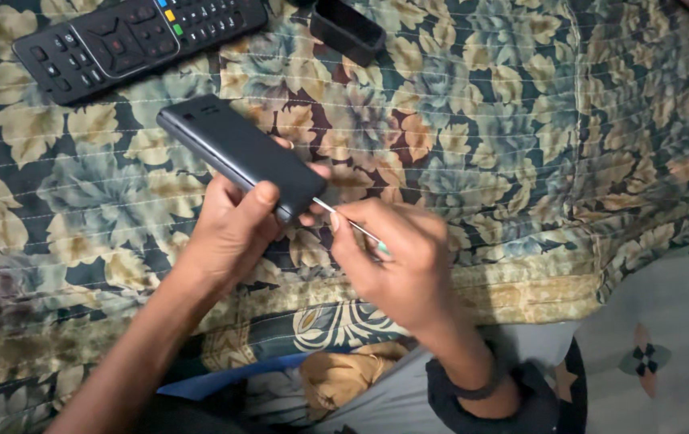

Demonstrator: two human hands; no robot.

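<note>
The left hand (232,229) grips a dark phone (240,153), thumb pressed along its edge and fingers (312,173) curled beneath, holding it (back side up) over a floral bedspread (521,128). The right hand (396,265) pinches a thin metal tool (348,223) between thumb and fingers; its tip touches the phone's lower corner. The phone sits near frame centre, angled toward 10 o'clock. A black remote (131,40) lies at 11 o'clock, and a small black box (348,30) at 12 o'clock, both well apart from the hands.
</note>
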